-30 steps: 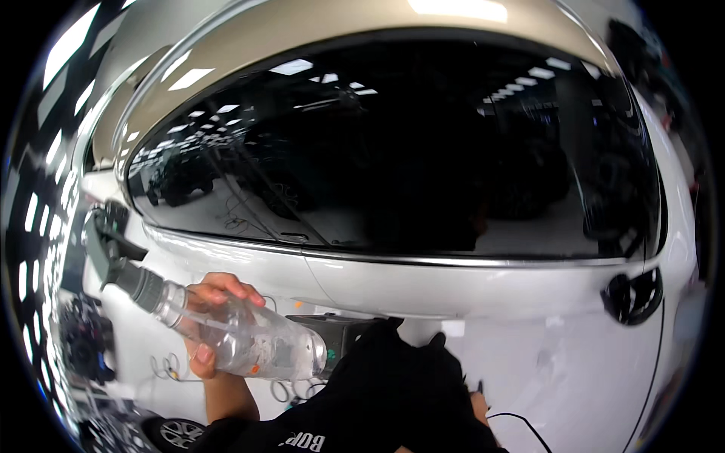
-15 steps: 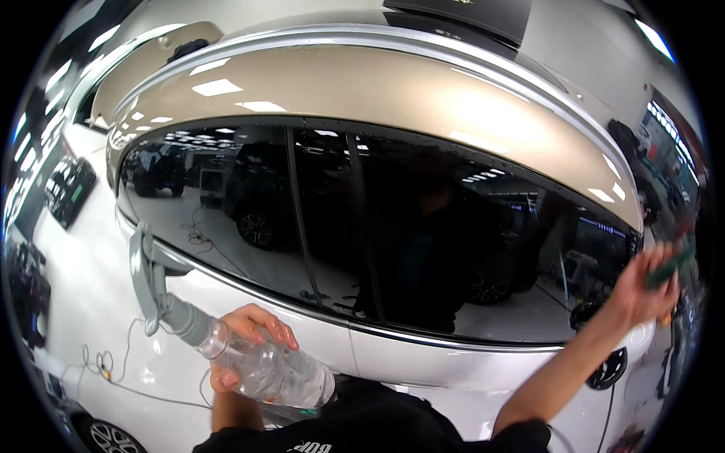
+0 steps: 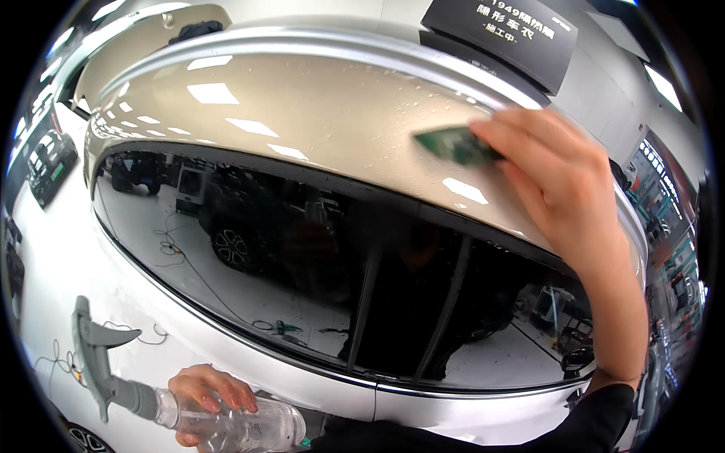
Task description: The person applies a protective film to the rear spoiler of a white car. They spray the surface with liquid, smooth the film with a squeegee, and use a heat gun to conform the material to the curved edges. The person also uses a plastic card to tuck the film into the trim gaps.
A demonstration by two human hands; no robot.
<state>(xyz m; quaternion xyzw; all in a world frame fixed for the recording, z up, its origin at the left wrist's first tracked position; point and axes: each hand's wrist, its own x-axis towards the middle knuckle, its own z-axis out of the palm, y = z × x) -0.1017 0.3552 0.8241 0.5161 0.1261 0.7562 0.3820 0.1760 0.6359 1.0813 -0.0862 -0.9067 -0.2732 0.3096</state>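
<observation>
In my right hand is a flat green squeegee, gripped between thumb and fingers. Its pointed end lies over the glossy beige roof-side panel of a car, and water drops dot the paint around it. The hand is slightly blurred. Low on the left, my left hand wraps round a clear spray bottle, which lies tilted with its grey trigger head pointing left. No finger is on the trigger. Dark side windows fill the space between my hands.
A black box-shaped sign stands on the roof beyond the silver roof rail. White door panels are nearest me. At far left are an open beige tailgate, a black case and a cable on the floor.
My right hand has swung from the far right up and inward onto the beige panel with the squeegee. My left hand and the bottle have shifted down and left; the view has moved too.
</observation>
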